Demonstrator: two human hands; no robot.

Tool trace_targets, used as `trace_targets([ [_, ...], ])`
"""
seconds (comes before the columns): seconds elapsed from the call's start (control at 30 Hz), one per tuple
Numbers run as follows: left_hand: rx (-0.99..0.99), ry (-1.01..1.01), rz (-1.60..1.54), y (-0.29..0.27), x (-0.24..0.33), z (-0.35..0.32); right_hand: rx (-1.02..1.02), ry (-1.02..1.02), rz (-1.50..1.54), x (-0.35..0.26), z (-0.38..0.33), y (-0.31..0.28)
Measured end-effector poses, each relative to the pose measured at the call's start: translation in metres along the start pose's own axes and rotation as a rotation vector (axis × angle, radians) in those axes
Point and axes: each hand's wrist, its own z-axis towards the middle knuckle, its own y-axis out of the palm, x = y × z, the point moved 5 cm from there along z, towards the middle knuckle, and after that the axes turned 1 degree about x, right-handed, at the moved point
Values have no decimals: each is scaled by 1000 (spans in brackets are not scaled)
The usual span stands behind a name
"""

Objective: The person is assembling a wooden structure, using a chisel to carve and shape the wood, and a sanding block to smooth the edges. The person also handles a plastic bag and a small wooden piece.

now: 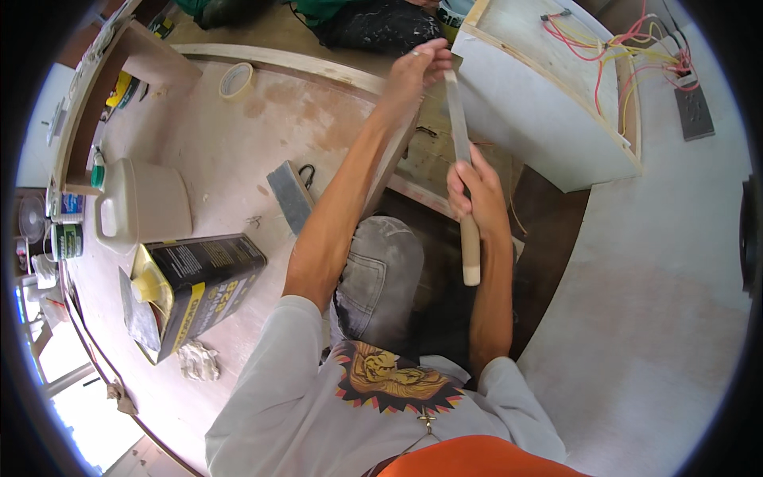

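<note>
My right hand (480, 191) is wrapped round a file (458, 119), a long, flat grey tool with a pale wooden handle that sticks out below the fist. The file slants up and away, towards the grey-white cabinet. By its far tip, my left hand (417, 70) has its fingers loosely bent and partly spread; whether they touch the tip I cannot tell. Left of my left forearm, a grey sanding block (291, 195) lies on the dusty pale panel (230, 151), a dark looped clip (307, 175) beside it.
To the left stand a black-and-yellow metal can (208, 290) and a whitish plastic jug (147, 203), with a crumpled rag (198, 360) close by. A roll of masking tape (237, 81) lies farther back. Loose red and yellow wires (608, 52) hang over the cabinet (532, 103) at far right.
</note>
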Motion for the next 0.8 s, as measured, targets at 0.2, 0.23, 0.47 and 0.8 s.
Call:
trace_targets([
  [0.2,-80,-146,-362,17,-5,-4,99,20,124,41,-38,-32],
  [0.23,-84,-147,-418,14,-6,-4,122,28,119,49,-40,-34],
  [0.47,-82,-174,-377,6,-11,-10,205,65,-67,64,-48,-34],
  [0.8,-99,-38,83,7,-4,-16,331,-72,-253,63,-40,-31],
])
